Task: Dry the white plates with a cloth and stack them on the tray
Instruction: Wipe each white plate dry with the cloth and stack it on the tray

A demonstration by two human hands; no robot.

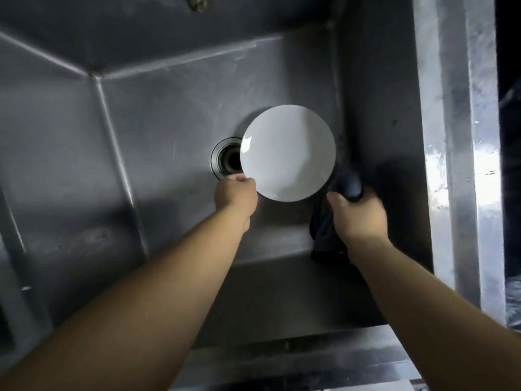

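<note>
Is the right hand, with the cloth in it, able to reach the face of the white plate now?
Probably yes. The right hand grips the dark cloth just beside the white plate, nothing lies between them, and the left hand holds only its lower-left rim.

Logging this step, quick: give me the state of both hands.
Left hand: closed, gripping the white plate by its edge, over the sink.
Right hand: closed, gripping the dark cloth.

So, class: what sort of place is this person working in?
Probably a commercial kitchen's washing-up area: a deep stainless steel sink with a drain, over which the hands hold a white plate and a dark cloth.
</note>
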